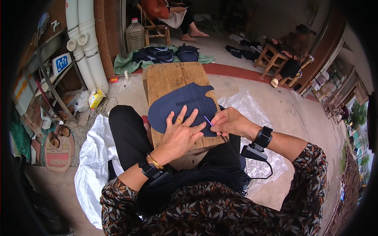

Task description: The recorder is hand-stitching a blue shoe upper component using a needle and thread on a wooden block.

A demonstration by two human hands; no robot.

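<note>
A flat navy-blue fabric piece (165, 110) with a rounded outline and a notch at its upper right lies on a wooden bench (171, 74). My left hand (177, 133) rests on the fabric, fingers spread, with a ring and a gold bracelet. Over the fabric's right edge, my right hand (228, 122) pinches a thin purple needle-like tool (208, 120); its exact kind is not clear. The tool's tip points up and left, toward the fabric. Dark strands (232, 148) hang below my right fingers, and a mass of dark threads (193, 175) lies across my lap.
White cloth (92, 157) drapes by my left leg; clear plastic sheeting (256, 110) spreads on the right. Beyond the bench, dark fabric pieces (157, 54) lie on green cloth. Two people sit farther back, one near a wooden stool (271, 57). White pipes (87, 43) stand at left.
</note>
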